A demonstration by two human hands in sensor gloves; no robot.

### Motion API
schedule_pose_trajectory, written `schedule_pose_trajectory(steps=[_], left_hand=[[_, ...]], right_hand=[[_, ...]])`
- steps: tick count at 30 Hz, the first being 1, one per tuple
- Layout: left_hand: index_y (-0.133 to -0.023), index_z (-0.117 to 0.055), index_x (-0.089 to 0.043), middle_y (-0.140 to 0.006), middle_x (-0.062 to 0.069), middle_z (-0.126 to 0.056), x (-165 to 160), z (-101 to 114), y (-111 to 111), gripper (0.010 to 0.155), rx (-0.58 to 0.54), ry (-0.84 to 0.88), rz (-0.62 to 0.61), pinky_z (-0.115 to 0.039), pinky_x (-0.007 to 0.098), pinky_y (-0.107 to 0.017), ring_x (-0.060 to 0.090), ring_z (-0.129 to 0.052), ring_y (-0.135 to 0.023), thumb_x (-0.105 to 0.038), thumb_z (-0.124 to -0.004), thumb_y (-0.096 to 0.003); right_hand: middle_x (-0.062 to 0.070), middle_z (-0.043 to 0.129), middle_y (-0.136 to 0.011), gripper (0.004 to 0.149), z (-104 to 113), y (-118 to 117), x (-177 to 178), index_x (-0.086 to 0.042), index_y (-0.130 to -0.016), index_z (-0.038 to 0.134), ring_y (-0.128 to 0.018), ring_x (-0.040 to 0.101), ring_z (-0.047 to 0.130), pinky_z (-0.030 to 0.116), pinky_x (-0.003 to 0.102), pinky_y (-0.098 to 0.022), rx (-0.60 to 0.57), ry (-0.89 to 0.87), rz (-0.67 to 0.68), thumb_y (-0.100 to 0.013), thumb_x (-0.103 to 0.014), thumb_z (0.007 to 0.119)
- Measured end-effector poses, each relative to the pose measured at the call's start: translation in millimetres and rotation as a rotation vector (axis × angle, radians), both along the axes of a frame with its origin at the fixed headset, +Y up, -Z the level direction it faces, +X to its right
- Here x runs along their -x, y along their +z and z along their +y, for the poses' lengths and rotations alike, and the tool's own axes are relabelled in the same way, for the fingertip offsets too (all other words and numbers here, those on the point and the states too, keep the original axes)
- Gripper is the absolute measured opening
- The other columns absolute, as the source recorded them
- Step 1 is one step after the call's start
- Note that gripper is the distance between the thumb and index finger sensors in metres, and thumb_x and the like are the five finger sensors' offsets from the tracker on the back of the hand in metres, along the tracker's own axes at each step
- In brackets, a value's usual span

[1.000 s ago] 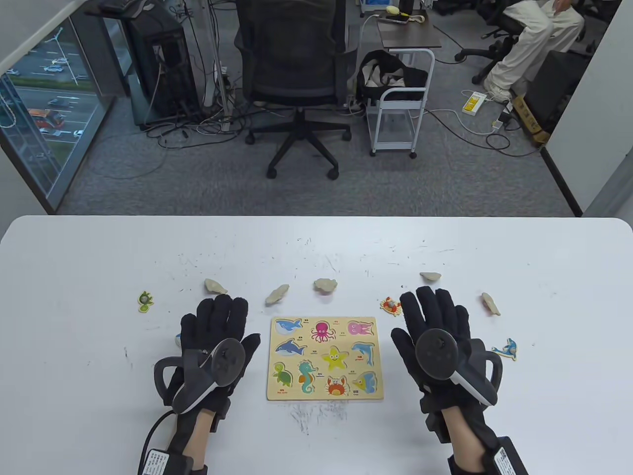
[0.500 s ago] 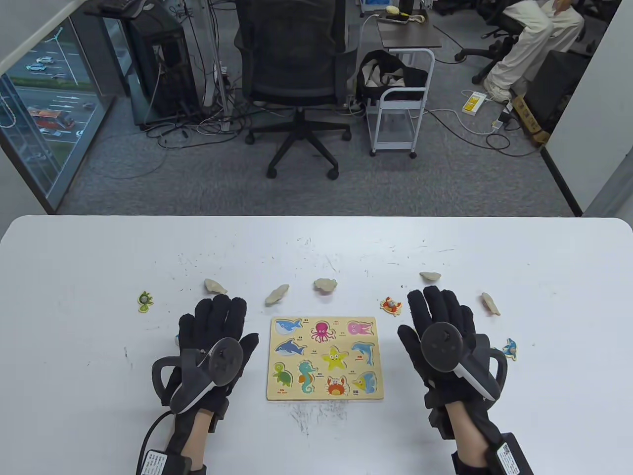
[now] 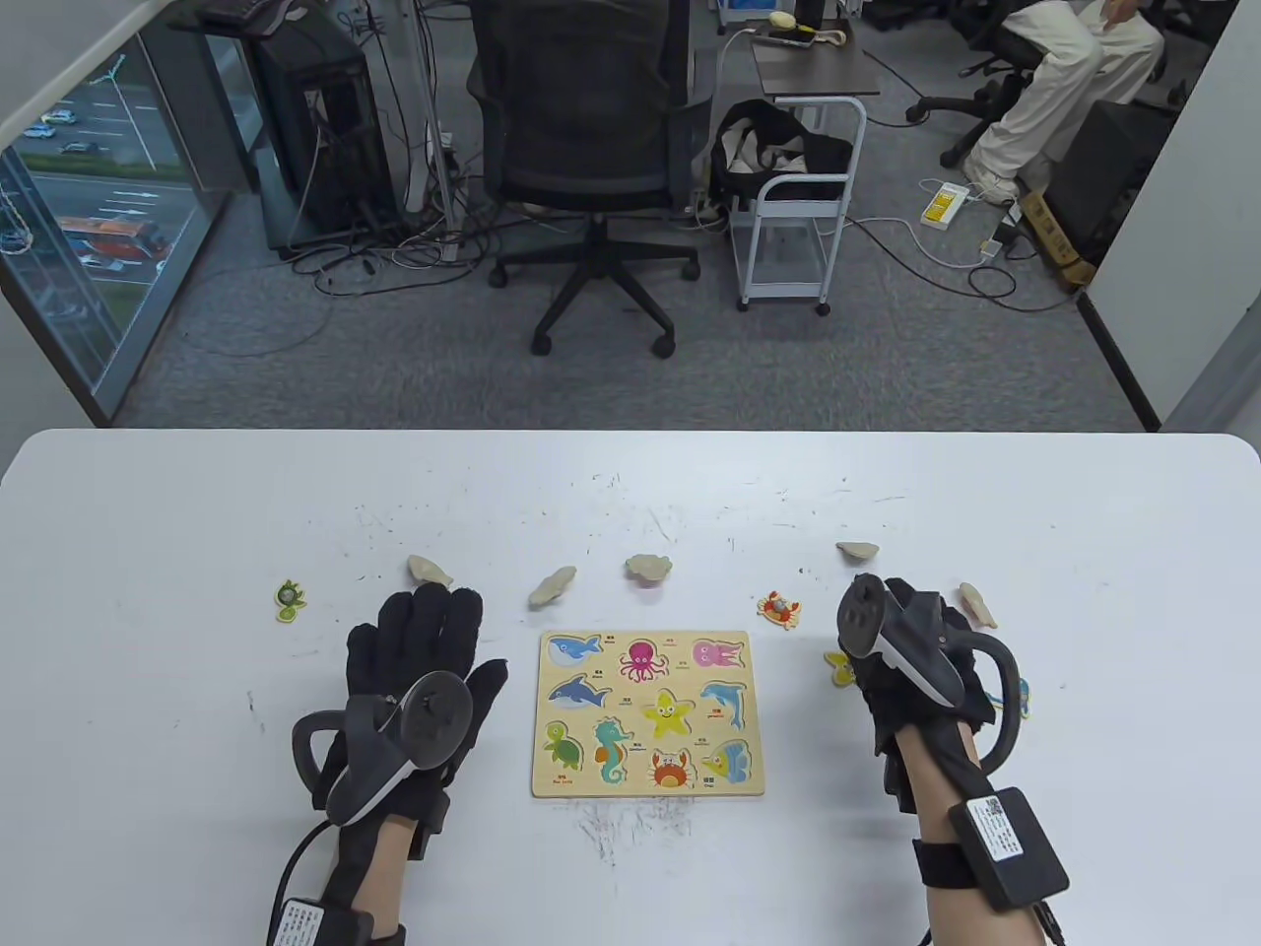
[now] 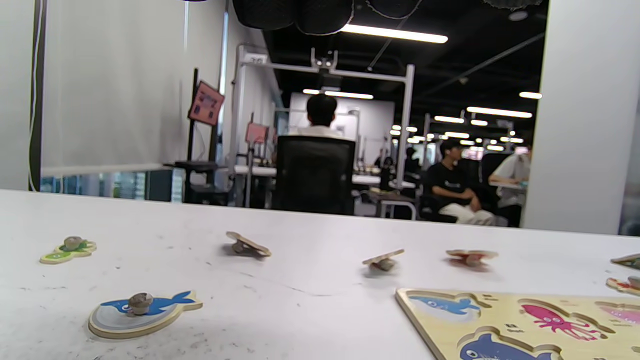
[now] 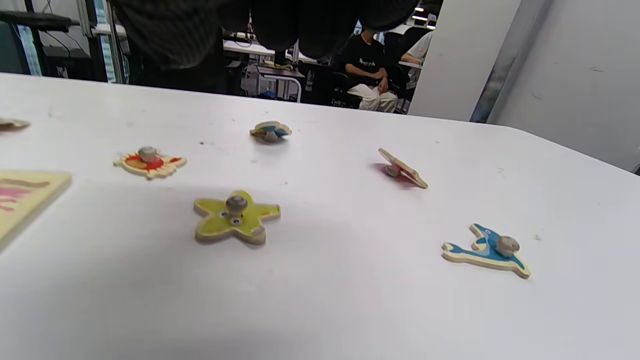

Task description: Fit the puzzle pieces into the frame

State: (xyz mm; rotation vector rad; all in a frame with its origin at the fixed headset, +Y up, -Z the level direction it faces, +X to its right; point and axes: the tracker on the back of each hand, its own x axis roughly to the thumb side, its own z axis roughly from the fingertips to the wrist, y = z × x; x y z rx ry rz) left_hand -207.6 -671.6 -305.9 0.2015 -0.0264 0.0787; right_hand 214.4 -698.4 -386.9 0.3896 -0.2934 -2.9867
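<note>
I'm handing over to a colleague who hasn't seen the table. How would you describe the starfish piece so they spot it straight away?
Start at the wooden puzzle frame in the middle of the white table, then look just off its right edge, beside the right hand. The starfish piece lies flat there, face up. It is the only yellow five-armed piece with a knob; the red crab piece sits farther back, the blue dolphin piece farther right.

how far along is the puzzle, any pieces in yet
None seated yet: the frame shows only printed slots. In hand: nothing; the right hand hovers over the starfish piece, and the left hand lies flat. Left: every piece, including the crab, turtle, whale, dolphin and several face-down ones.
</note>
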Motion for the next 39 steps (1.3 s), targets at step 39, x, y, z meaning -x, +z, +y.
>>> schedule_pose_trajectory(steps=[39], left_hand=[[-0.118,-0.034,-0.040,-0.130,0.000,-0.043,-7,1,1,0.078,0.041,0.095,-0.087,-0.046,0.061,-0.085,0.033,-0.047,-0.119,-0.070,-0.059,-0.0500]], right_hand=[[-0.009,0.086,-0.090,0.044,-7,7,24,-0.037,-0.090,0.075,-0.076,0.018,0.090,0.072,0.044,-0.066,-0.058,-0.252,0.101,-0.048,-0.043,0.086]])
